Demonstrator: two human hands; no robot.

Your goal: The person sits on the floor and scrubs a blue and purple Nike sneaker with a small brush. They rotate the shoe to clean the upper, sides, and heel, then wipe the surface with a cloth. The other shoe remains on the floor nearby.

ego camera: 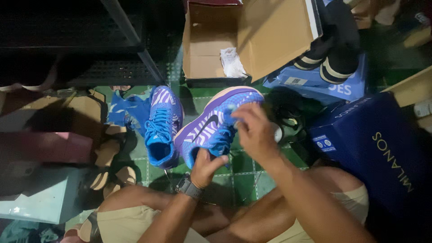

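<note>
Your left hand (206, 165), a watch on its wrist, grips the heel end of the blue and purple striped shoe (216, 122), while your right hand (255, 130) closes its fingers on the blue laces near the shoe's middle. The shoe is held above the green tiled floor (238, 180), its long axis running diagonally, toe up and right toward the open cardboard box (211, 49). Its mate (162, 128) lies just to the left on the floor.

- View: one head camera, worn by the seated person.
- Facing: steeply down, over the knees to the green tiled floor (243, 177).
- Range: close; hands and forearms fill the lower centre.
- Far edge: open box (211, 54) at top.
- Overlap: none, single view.
</note>
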